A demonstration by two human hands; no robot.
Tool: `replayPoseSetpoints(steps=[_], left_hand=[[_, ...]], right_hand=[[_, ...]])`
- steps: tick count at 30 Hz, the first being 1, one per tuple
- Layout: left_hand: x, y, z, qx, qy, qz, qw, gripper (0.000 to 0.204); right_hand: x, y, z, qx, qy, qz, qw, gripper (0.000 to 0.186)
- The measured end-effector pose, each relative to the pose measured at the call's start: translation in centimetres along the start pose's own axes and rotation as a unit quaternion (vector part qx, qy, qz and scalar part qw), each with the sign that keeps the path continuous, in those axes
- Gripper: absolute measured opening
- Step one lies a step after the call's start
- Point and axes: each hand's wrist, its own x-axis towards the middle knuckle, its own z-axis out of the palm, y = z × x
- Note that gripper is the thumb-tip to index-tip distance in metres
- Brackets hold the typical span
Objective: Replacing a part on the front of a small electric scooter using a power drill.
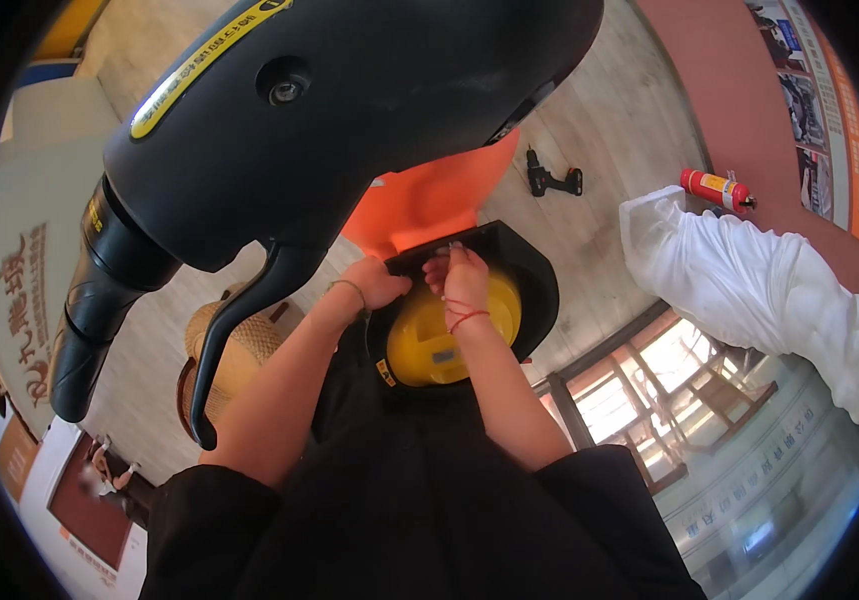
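Observation:
A large black handlebar housing (pixel 369 80) with a ribbed grip (pixel 89 330) and brake lever (pixel 224 340) hangs above me. Below it, an orange plastic panel (pixel 439 185) rises behind an open black compartment (pixel 539 290) holding a yellow hard hat (pixel 419 330). My left hand (pixel 379 282) is closed at the compartment's upper left edge; its fingertips are partly hidden. Right of it, my right hand (pixel 457 272) pinches something small and pale at the back edge, above the hat; I cannot make out what it is.
A cordless drill (pixel 554 180) lies beyond on the floor. At right are a red extinguisher (pixel 709 188) and white draped fabric (pixel 749 280); at lower right, glass panes (pixel 604 405). A woven straw item (pixel 234 330) is at left, a person (pixel 124 485) farther down.

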Motion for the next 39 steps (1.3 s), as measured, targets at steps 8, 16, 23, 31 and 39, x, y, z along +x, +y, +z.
replayPoseSetpoints(steps=[8,16,23,31,39], left_hand=[[0.2,-0.4,0.4,-0.019,0.024,-0.009,0.999,0.03],[-0.2,0.2,-0.1,0.012,-0.014,-0.013,1.0,0.05],[-0.5,0.2,-0.2,0.016,-0.006,-0.012,1.0,0.049],[-0.5,0.4,-0.2,0.006,-0.015,-0.016,1.0,0.047],[-0.3,-0.1,0.1,-0.012,-0.004,-0.002,1.0,0.048]], right_hand=[[0.1,1.4,0.4,0.059,0.02,-0.097,0.993,0.019],[0.4,0.5,0.3,-0.041,0.047,-0.056,0.996,0.017],[0.1,1.3,0.6,0.029,0.047,-0.082,0.995,0.024],[0.5,0.3,1.0,0.062,0.038,0.036,0.997,0.025],[0.4,0.6,1.3,0.132,0.088,0.006,0.987,0.022]])
